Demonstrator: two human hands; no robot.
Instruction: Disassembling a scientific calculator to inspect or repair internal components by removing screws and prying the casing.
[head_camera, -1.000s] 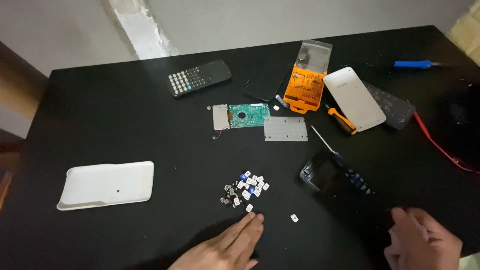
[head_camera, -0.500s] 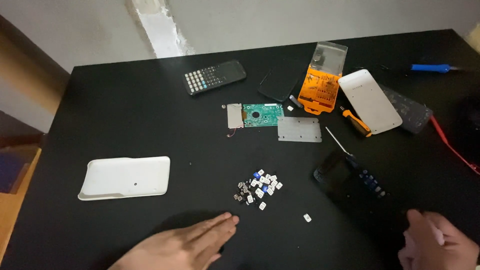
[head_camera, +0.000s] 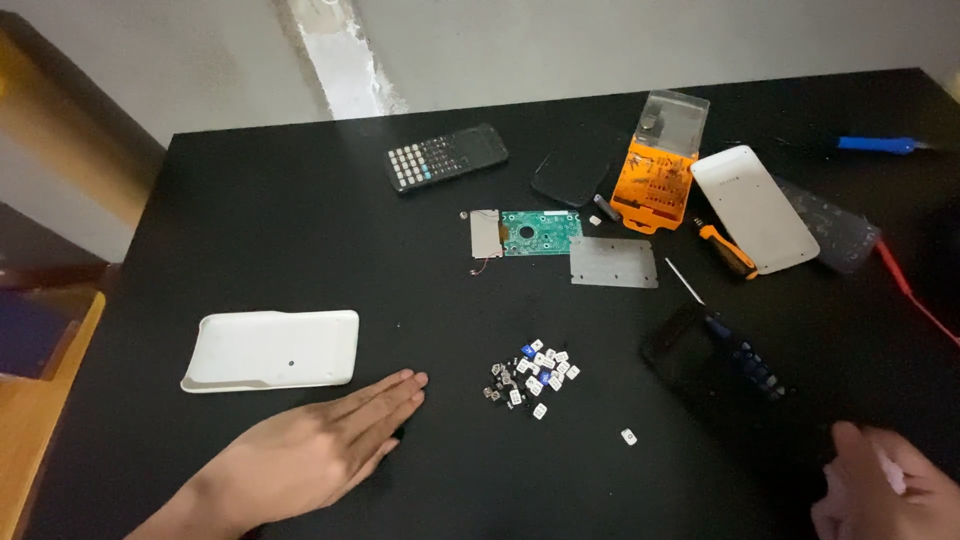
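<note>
Head view: the right hand is cut off by the lower edge and the corner of the frame, so only a part of it is seen; the fingers look curled, but it cannot be told whether something is held inside. The left hand is laid flat on the black surface, fingers stretched and together, palm down, and nothing is gripped by it. Its fingertips are just below the white cover, which is lying near the left side, and apart from the pile of small keys in the middle. One single key is lying apart from the pile, to the right.

The dark calculator body is hard to make out against the surface; only its bluish buttons are seen clearly. It is nearest to the right hand. A dark flat piece beside the orange case is also hardly visible.

The orange tool case is standing open with its clear lid raised; small bits are held inside, but they are too small to tell. A green circuit board, a grey metal plate, an orange-handled screwdriver, a second white cover and a whole calculator are lying further back. A blue tool is partly blurred at the far right.
</note>
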